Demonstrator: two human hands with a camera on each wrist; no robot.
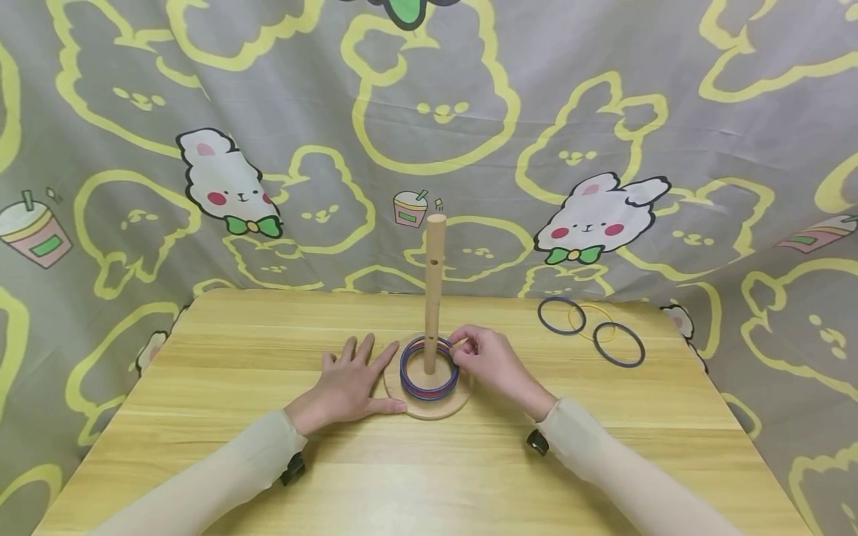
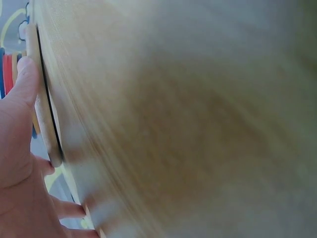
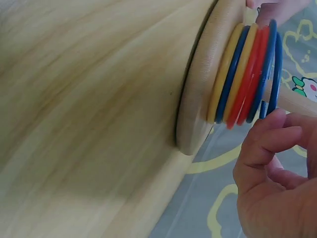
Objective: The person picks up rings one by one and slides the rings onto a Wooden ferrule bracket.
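A wooden post (image 1: 434,290) stands upright on a round wooden base (image 1: 436,411). Around the post's foot lies a stack of thin rings; the right wrist view shows yellow ones (image 3: 227,74), blue ones and red rings (image 3: 246,79). My right hand (image 1: 494,365) pinches the edge of the topmost blue ring (image 3: 278,64) between thumb and fingertips. That ring tilts slightly away from the one below. On the other side, my left hand (image 1: 345,391) is spread with its fingers straight, thumb and forefinger touching the base's rim.
Two blue rings (image 1: 620,363) and a yellow ring (image 1: 607,313) lie partly overlapping at the table's back right. Behind the wooden table (image 1: 221,357) hangs a grey patterned curtain (image 1: 322,97), which also runs along both sides.
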